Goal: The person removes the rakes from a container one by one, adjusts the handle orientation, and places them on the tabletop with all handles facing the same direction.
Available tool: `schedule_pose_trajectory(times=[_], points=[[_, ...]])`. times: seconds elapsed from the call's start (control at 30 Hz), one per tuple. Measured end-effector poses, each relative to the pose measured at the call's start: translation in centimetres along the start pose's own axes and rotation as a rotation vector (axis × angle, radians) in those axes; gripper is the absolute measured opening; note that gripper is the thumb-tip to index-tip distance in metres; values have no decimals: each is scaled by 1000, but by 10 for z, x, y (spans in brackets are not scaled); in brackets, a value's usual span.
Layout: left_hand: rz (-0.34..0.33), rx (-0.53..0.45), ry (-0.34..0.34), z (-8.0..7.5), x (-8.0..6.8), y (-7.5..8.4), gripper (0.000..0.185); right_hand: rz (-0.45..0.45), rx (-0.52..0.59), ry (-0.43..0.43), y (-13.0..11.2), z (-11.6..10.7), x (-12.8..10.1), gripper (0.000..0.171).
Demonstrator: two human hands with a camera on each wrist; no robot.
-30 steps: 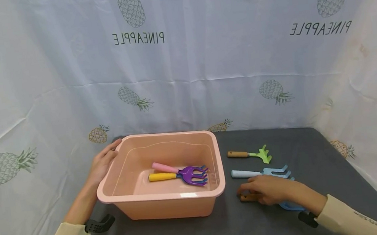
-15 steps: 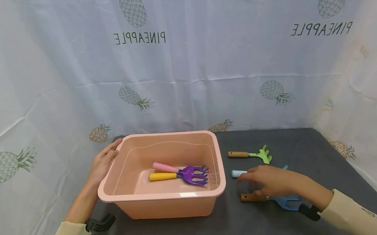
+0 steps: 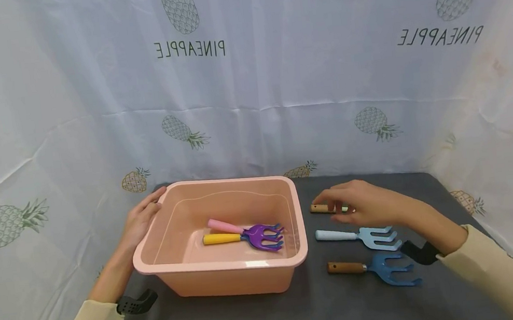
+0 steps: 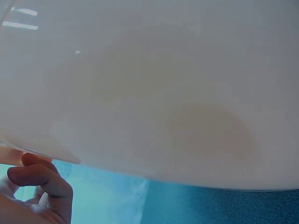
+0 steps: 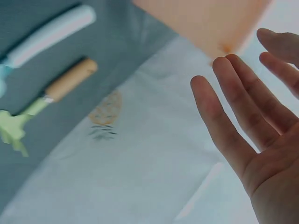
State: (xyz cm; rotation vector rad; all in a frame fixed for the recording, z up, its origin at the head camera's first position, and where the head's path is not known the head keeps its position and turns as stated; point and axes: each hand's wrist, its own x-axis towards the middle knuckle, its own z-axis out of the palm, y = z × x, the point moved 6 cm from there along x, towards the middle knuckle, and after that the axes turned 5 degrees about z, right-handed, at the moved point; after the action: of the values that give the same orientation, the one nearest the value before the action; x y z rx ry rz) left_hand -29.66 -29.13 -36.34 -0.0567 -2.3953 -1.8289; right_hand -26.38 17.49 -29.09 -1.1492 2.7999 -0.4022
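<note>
My left hand (image 3: 142,221) grips the left rim of a peach plastic basin (image 3: 217,281); in the left wrist view its curled fingers (image 4: 44,179) are at the rim. Inside the basin lie two hand rakes with purple tines (image 3: 262,237), one with a pink handle (image 3: 223,226), the other with a yellow handle (image 3: 221,238). My right hand (image 3: 364,203) hovers over a green hand rake (image 5: 32,108), hiding its head in the head view. Its fingers are spread and hold nothing in the right wrist view; the green rake's wooden handle (image 5: 72,79) lies apart from them.
Right of the basin, a light blue hand rake (image 3: 337,235) lies on the dark table (image 3: 319,312). Nearer the front lies a blue one with a brown handle (image 3: 346,267). A white pineapple-print curtain (image 3: 248,77) surrounds the table at the back and sides.
My right hand has let go of the brown-handled blue rake and moved away over the light blue rake to above the green one. My left hand stays on the basin.
</note>
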Motion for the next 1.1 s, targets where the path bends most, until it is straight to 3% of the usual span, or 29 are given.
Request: schedule_pose_trajectory(times=[0.17,0.37,0.53,1.1], points=[[-4,-13,-7,0,1,0,55,-19,-9,16,-21,-18,19,39],[15,-13,-17,0,0,2,55,-114,-52,23,-49,-29,47,39],[14,-27,-18,0,0,2,55,-89,-44,-31,-65,-35,74,35],[-1,-9,3,0,1,-1,55,-169,-12,-118,-100,-24,160,35]])
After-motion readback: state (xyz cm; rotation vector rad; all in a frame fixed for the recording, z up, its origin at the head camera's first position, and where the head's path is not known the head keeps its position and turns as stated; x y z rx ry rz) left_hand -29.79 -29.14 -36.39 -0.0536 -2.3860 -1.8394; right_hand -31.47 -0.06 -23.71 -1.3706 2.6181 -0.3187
